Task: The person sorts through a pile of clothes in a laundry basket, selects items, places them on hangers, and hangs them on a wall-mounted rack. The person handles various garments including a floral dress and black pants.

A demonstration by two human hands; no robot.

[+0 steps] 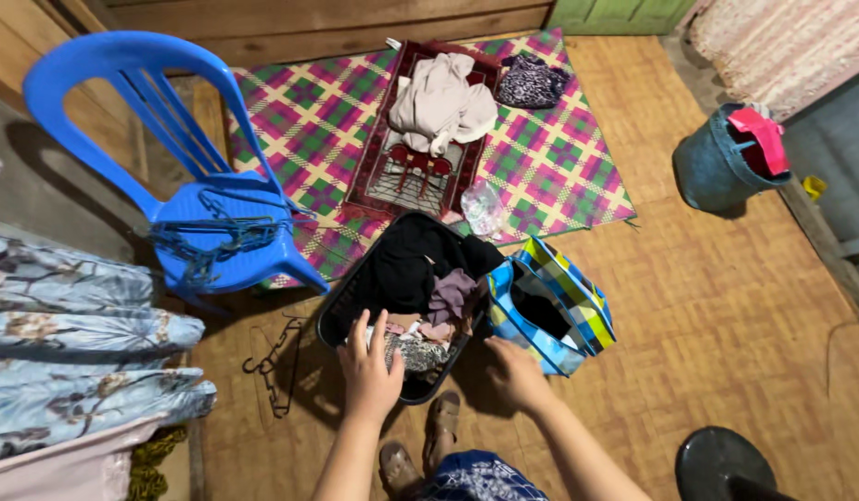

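The left hand [369, 371] lies flat on the clothes at the six o'clock edge of the black laundry basket [341, 311], fingers loosely spread. The right hand [515, 373], fingers together, rests at its four o'clock rim, beside a striped bag [569, 301].

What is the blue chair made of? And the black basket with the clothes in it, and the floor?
The blue chair looks like moulded plastic: one smooth, slightly shiny piece with slats. The black basket that both hands reach into also seems plastic, judging by its thin, glossy curved rim. The floor looks like wood parquet, or perhaps a sheet printed that way: small brown blocks in a criss-cross pattern.
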